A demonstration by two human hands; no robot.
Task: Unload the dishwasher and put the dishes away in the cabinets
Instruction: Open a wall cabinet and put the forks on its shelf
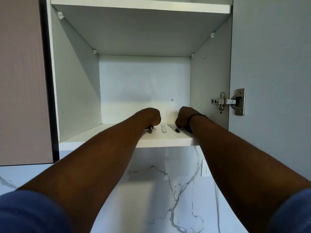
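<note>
Your arms reach up into an open white wall cabinet (77, 91), and both hands sit on its lowest shelf (117, 137); the shelf above (139, 7) shows only its front edge and underside.

Your left hand (152, 117) is near the middle of the shelf, knuckles toward the camera; its fingers (150, 127) are curled downward and their tips touch the shelf board; whether they grip anything cannot be told, since the palm side is hidden.

Your right hand (184, 117) is just right of it, close to the right cabinet wall, wearing a dark wristband (196, 116); its fingers are curled down over the far end of a piece of metal cutlery, but the grip itself is hidden behind the hand and cannot be confirmed.

The cutlery lies flat on the shelf between and beneath your hands; one light metal handle (163, 128) lies just right of your left hand, apart from it; a second, darker handle (174, 128) lies angled beside it, running toward your right hand; a third piece (187, 130) shows partly under your right wrist; what kind of utensil each one is cannot be told.

The cabinet door (272, 64) stands open at right on a metal hinge (227, 101); a closed pinkish door (23, 81) adjoins at left; below is a marble-patterned wall (168, 182); blue sleeves (30, 214) show at the frame's lower corners.
</note>
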